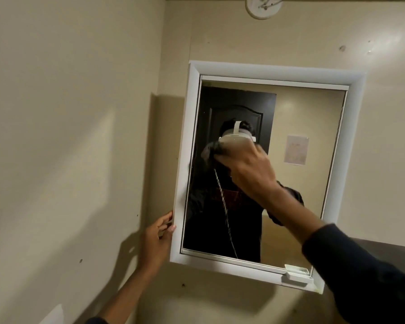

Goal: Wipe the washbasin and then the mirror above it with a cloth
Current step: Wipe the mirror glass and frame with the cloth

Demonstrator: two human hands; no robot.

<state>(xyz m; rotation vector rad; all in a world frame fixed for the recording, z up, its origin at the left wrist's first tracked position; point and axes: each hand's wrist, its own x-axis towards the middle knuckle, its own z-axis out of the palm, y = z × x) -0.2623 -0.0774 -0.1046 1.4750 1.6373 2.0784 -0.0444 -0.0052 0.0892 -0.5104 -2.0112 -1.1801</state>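
Note:
A white-framed mirror (304,127) hangs tilted on a beige wall. My right hand (248,167) presses a dark cloth (211,152) flat against the glass, left of the mirror's middle. The cloth mostly hides under my fingers and is blurred. My left hand (157,242) grips the lower left edge of the white frame (185,160), fingers curled around its side. The washbasin is out of view.
A round white fixture (263,7) sits on the wall above the mirror. A small white clip (295,277) rests on the frame's bottom right corner. The glass reflects a dark door, a paper sheet and a person with a headset. Bare wall spreads to the left.

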